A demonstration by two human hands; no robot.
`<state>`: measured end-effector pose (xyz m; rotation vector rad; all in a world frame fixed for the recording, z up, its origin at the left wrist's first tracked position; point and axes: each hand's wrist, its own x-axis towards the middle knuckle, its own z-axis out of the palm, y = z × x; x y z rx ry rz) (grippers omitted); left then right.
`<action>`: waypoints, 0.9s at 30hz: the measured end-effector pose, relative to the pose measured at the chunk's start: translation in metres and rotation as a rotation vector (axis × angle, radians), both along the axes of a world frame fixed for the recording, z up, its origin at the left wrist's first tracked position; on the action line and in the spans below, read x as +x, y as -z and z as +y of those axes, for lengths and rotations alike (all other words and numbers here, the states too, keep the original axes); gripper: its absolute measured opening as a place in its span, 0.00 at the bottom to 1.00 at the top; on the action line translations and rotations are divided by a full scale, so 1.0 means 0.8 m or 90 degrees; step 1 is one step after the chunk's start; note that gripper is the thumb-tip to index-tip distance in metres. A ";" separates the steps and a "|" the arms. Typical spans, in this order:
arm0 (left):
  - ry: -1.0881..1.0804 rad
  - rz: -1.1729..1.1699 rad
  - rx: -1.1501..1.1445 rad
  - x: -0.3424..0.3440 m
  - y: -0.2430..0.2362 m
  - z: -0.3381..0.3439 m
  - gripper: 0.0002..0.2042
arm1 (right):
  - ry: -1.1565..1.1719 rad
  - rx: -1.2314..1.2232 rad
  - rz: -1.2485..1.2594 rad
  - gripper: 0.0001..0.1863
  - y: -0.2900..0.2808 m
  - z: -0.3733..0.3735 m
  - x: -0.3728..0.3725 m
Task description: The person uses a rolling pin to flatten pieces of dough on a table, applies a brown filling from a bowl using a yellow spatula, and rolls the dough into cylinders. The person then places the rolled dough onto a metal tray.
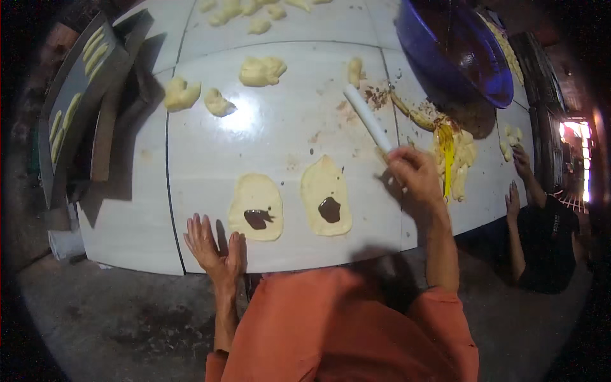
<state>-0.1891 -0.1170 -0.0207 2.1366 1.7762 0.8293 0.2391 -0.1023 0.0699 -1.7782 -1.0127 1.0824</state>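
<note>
My left hand [213, 248] rests with spread fingers at the near edge of the white table [127, 235], left of two flat oval pieces of dough. The left piece [254, 194] and the right piece [324, 178] each carry a dark brown glossy blob. My right hand [414, 175] grips a white rolling pin [366, 114] by its near end, to the right of those pieces. Beyond it lies a heap of dough [464, 159] with brown smears and a yellow plastic utensil [448, 162] on it.
Dough lumps [261, 71] sit farther back. A blue basin [484, 76] stands back right, trays [70, 108] with dough strips at left. At right, a co-worker in dark clothing [547, 242] has hands [523, 165] by small dough pieces [509, 137].
</note>
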 end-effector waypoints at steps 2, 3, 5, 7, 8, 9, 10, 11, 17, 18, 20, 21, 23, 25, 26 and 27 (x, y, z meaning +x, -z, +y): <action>0.008 0.020 0.031 -0.007 0.001 -0.009 0.33 | -0.089 -0.053 0.008 0.07 0.023 -0.023 -0.036; 0.058 0.061 0.058 0.001 -0.005 -0.011 0.31 | -0.128 -0.055 0.046 0.06 0.030 -0.036 -0.047; 0.139 0.071 0.107 0.026 -0.016 -0.015 0.25 | -0.263 0.071 -0.116 0.07 0.036 -0.047 -0.068; 0.217 0.075 0.098 0.058 -0.032 -0.023 0.22 | -0.313 0.175 -0.201 0.09 0.051 -0.054 -0.088; 0.254 0.064 0.082 0.069 -0.038 -0.028 0.20 | -0.364 0.216 -0.303 0.12 0.060 -0.055 -0.093; 0.294 0.044 0.062 0.083 -0.041 -0.029 0.19 | -0.365 0.215 -0.302 0.12 0.057 -0.057 -0.094; 0.318 0.035 0.071 0.098 -0.043 -0.029 0.17 | -0.364 0.238 -0.340 0.11 0.052 -0.058 -0.095; 0.336 0.011 0.080 0.110 -0.040 -0.029 0.16 | -0.363 0.262 -0.377 0.10 0.049 -0.059 -0.097; 0.420 -0.009 0.026 0.138 -0.036 -0.013 0.14 | -0.379 0.235 -0.394 0.12 0.038 -0.085 -0.073; 0.421 -0.004 0.030 0.141 -0.043 -0.008 0.13 | -0.408 0.250 -0.419 0.12 0.038 -0.089 -0.073; 0.436 -0.007 0.040 0.145 -0.035 -0.003 0.13 | -0.457 0.250 -0.470 0.11 0.049 -0.093 -0.075; 0.451 -0.010 0.051 0.147 -0.032 -0.001 0.13 | -0.457 0.252 -0.469 0.11 0.059 -0.094 -0.076; 0.460 0.004 0.061 0.150 -0.033 0.003 0.11 | -0.444 0.280 -0.460 0.10 0.074 -0.096 -0.076; 0.470 0.018 0.069 0.155 -0.036 0.007 0.10 | -0.408 0.248 -0.363 0.09 0.067 -0.091 -0.074; 0.446 -0.015 0.053 0.156 -0.037 0.008 0.08 | -0.369 0.211 -0.268 0.09 0.061 -0.088 -0.073; 0.446 -0.014 0.052 0.156 -0.038 0.011 0.08 | -0.370 0.211 -0.267 0.09 0.056 -0.084 -0.071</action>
